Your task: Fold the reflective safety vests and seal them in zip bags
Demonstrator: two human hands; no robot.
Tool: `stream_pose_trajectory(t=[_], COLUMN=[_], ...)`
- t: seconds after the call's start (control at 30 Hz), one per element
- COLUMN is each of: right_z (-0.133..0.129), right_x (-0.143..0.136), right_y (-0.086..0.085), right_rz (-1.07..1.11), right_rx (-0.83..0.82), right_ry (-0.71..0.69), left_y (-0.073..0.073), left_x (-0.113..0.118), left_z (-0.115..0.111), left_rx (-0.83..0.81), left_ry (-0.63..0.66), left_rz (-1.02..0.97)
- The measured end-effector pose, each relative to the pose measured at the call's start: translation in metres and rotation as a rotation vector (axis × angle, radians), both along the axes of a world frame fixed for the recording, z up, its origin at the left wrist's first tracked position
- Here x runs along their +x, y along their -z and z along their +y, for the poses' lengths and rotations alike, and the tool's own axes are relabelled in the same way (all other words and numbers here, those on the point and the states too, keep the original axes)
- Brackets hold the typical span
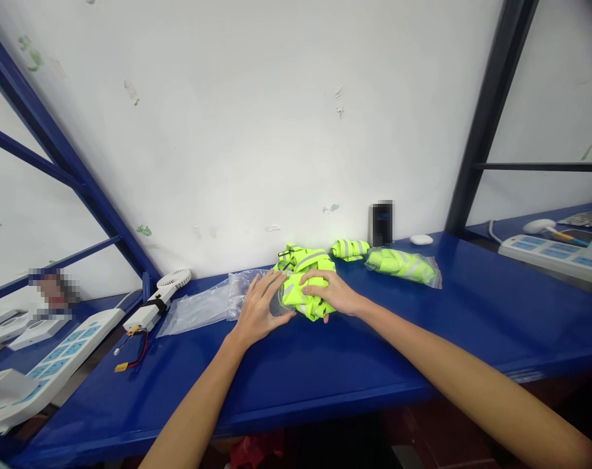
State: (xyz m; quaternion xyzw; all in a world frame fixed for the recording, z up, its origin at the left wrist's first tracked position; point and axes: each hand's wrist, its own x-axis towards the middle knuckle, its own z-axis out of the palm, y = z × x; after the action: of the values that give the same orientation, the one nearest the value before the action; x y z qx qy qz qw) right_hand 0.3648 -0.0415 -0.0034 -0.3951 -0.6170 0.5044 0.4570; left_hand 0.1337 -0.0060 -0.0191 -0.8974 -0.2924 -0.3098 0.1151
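A neon-yellow reflective vest, folded into a bundle, lies on the blue table near the wall. My right hand presses on top of the bundle and grips it. My left hand rests with spread fingers on the mouth of a clear plastic bag just left of the vest. The bag's open end touches the bundle.
A bagged yellow vest and a small rolled yellow piece lie behind to the right. A dark phone leans on the wall beside a white puck. White power strips, a small fan and a wired device flank the table.
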Motion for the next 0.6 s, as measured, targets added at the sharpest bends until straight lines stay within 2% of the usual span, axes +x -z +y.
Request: stream_pose_trajectory(t=[0.3,0.5,0.6], right_z=[0.000,-0.004,-0.006], right_x=[-0.001,0.001,0.002], right_y=[0.002,0.000,-0.002], right_rz=[-0.033,-0.135,-0.158], right_rx=[0.011,-0.013,-0.002], right_ry=[-0.024,-0.112,-0.133], left_y=[0.008,0.010,0.010], left_x=[0.002,0.008,0.011], left_z=[-0.001,-0.004,-0.003], left_rx=[0.101,0.085,0.024], left_ry=[0.019,0.077,0.114], left_rz=[-0.074,0.110,0.110])
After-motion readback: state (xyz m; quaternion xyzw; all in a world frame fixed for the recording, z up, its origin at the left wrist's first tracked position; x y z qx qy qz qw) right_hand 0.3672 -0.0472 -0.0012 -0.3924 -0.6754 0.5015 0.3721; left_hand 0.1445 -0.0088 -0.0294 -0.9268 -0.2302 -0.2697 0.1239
